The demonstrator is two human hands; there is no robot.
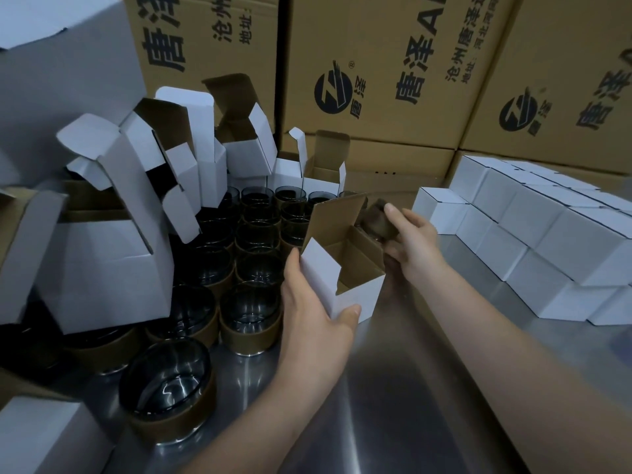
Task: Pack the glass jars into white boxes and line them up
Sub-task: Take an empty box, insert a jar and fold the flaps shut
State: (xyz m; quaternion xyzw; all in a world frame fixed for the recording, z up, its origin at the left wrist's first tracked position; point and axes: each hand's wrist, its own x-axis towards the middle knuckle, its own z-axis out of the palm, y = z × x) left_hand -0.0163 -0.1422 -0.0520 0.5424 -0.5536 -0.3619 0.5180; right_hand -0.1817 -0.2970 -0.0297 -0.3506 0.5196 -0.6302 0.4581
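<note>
An open white box with a brown inside stands tilted on the steel table, its flaps up. My left hand grips its near left corner, thumb on the front face. My right hand holds a glass jar wrapped in a brown band, tipped on its side at the box's open mouth. Several more banded glass jars stand in rows to the left of the box. Closed white boxes lie lined up and stacked on the right.
A heap of open empty white boxes leans over the jars at the left. Large brown printed cartons wall off the back. One jar stands near the front left. Bare steel table shows between my arms.
</note>
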